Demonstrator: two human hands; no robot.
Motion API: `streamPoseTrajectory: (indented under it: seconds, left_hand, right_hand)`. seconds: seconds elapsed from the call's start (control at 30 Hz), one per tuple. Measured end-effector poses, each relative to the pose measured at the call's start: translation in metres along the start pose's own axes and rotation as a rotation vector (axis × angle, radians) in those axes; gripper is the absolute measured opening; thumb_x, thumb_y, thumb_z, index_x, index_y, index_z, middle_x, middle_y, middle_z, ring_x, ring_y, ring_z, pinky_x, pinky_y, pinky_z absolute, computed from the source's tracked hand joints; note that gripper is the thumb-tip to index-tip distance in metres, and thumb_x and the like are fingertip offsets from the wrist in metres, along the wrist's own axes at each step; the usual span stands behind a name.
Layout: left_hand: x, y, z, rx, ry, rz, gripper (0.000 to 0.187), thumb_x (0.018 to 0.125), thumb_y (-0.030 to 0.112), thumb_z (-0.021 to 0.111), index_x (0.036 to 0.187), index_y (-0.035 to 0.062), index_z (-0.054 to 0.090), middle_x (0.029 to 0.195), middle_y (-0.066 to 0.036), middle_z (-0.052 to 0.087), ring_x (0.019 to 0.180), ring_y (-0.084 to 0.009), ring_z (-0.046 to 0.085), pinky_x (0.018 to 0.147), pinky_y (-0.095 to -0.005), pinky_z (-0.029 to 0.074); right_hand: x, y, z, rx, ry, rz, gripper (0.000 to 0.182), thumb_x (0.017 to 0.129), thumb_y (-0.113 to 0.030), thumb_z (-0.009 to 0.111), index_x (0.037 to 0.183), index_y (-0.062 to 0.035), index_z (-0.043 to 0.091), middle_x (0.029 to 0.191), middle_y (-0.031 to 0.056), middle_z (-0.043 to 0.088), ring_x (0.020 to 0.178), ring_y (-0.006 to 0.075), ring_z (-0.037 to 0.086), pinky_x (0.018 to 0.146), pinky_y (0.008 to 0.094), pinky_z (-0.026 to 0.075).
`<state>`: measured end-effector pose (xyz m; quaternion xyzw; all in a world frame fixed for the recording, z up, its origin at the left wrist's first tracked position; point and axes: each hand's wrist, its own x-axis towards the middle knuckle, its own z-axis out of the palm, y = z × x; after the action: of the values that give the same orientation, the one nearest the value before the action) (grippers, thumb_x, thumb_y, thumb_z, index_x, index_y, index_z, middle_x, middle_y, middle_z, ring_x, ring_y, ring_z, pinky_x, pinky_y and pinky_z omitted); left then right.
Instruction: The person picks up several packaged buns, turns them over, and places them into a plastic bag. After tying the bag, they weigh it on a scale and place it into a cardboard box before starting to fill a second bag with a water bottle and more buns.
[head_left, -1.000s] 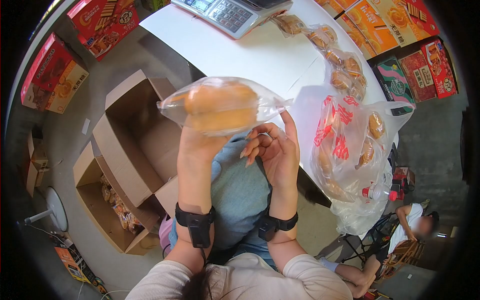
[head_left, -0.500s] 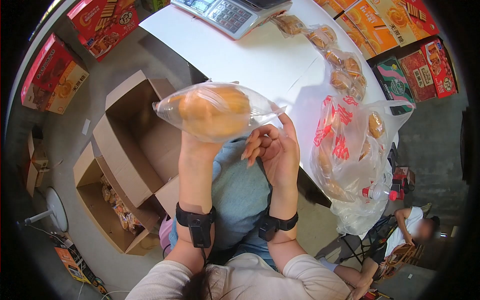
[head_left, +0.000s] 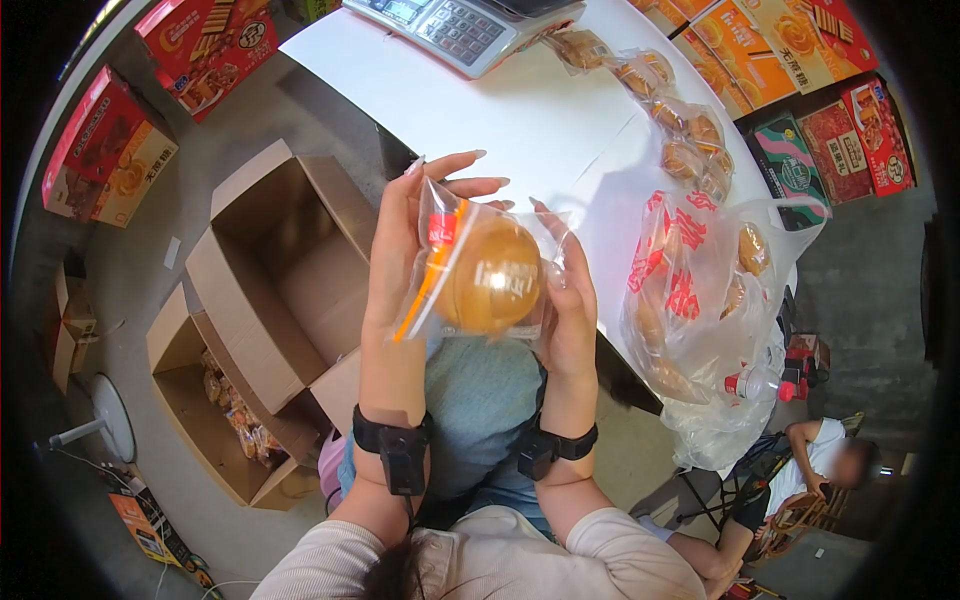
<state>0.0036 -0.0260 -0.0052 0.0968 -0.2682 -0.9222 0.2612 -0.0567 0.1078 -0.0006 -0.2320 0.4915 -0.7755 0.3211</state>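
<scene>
A round golden bun in a clear plastic bag (head_left: 490, 280) is held up between my hands above my lap. The bag has an orange strip and a red label along its left side. My left hand (head_left: 398, 225) is at that left edge, its fingers stretched out past the top of the bag. On the other side, my right hand (head_left: 572, 310) grips the bag's right edge, with the thumb in front. Part of both palms is hidden.
On the white table (head_left: 540, 120) are a scale (head_left: 455, 35), a row of wrapped buns (head_left: 690, 140) and a large plastic bag (head_left: 690, 290) with buns inside. Open cardboard boxes (head_left: 270, 270) stand at left. A person (head_left: 800, 470) sits at lower right.
The bagged bun has turned, so its striped, labelled side now shows. My left hand has moved from underneath to its left side, and my right hand has come onto its right edge.
</scene>
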Motion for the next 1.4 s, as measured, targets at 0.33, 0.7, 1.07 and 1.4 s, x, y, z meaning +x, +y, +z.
streamPoseTrajectory:
  seconds: [0.33, 0.7, 1.07, 1.4]
  left_hand:
    - [0.002, -0.003, -0.007, -0.065, -0.002, -0.004, 0.045, 0.089, 0.03, 0.029, 0.11, -0.0038, 0.05, 0.097, -0.02, 0.059, 0.09, -0.0252, 0.059, 0.079, -0.0324, 0.049]
    - [0.009, -0.014, -0.023, -0.072, 0.008, 0.03, 0.033, 0.09, 0.021, 0.04, 0.108, -0.0035, 0.052, 0.097, -0.015, 0.059, 0.087, -0.0196, 0.057, 0.085, -0.0272, 0.045]
    - [0.007, -0.011, -0.011, 0.022, 0.121, -0.01, 0.035, 0.085, 0.027, 0.046, 0.103, -0.0004, 0.056, 0.091, -0.011, 0.06, 0.082, -0.0171, 0.056, 0.08, -0.0286, 0.044]
    - [0.013, -0.013, -0.019, 0.014, 0.059, -0.055, 0.033, 0.086, 0.023, 0.046, 0.105, -0.0023, 0.055, 0.091, -0.011, 0.06, 0.081, -0.0171, 0.056, 0.077, -0.0286, 0.044]
  right_hand:
    - [-0.002, -0.001, 0.002, 0.028, -0.027, 0.018, 0.062, 0.084, -0.022, 0.055, 0.132, 0.0011, 0.023, 0.118, 0.0192, 0.049, 0.098, 0.0169, 0.055, 0.078, 0.0268, 0.047]
    - [-0.012, 0.009, -0.008, -0.019, -0.124, -0.108, 0.072, 0.075, -0.021, 0.068, 0.131, 0.0032, 0.028, 0.138, 0.0157, 0.027, 0.101, 0.0161, 0.051, 0.085, 0.0267, 0.042]
    - [-0.015, 0.006, -0.009, -0.014, -0.185, -0.067, 0.078, 0.073, -0.023, 0.071, 0.132, 0.0025, 0.026, 0.114, 0.0107, 0.049, 0.092, 0.0115, 0.051, 0.076, 0.0223, 0.042]
    - [-0.016, 0.008, -0.007, 0.014, -0.187, -0.085, 0.074, 0.076, -0.018, 0.068, 0.134, 0.0001, 0.026, 0.106, 0.0085, 0.051, 0.091, 0.011, 0.051, 0.077, 0.0216, 0.041]
